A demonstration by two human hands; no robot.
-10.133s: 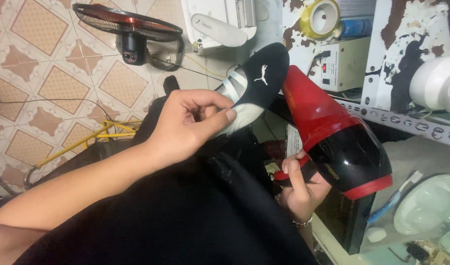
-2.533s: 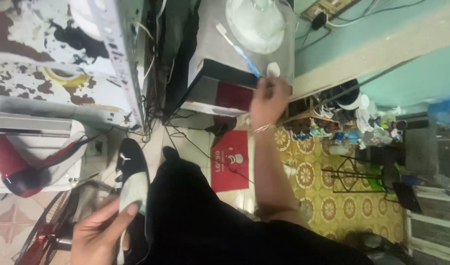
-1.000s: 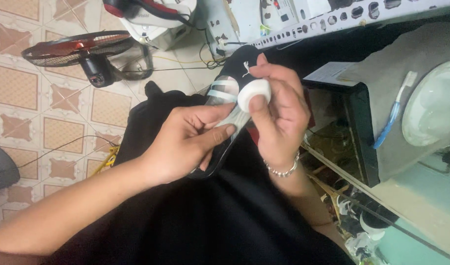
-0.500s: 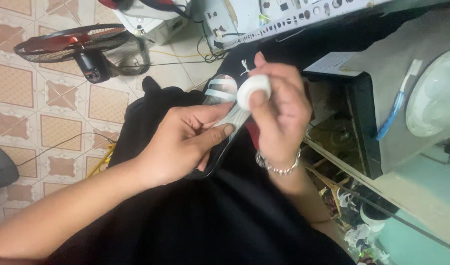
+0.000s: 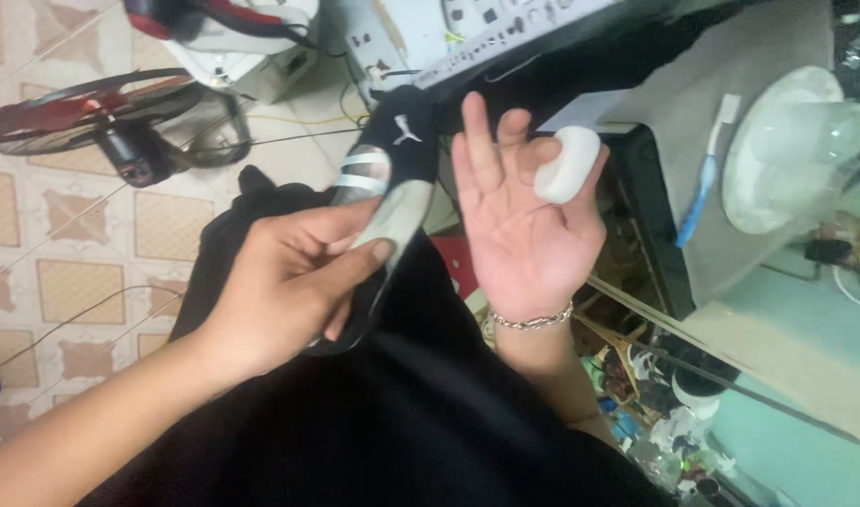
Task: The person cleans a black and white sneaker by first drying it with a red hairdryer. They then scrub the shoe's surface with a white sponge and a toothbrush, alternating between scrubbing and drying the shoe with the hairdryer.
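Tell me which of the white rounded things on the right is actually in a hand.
The small white oval lump, pinched at the right hand's fingertips. The larger white round dish with a clear dome sits apart on the grey surface, untouched.

The shoe lies left of the eraser, above the lap.
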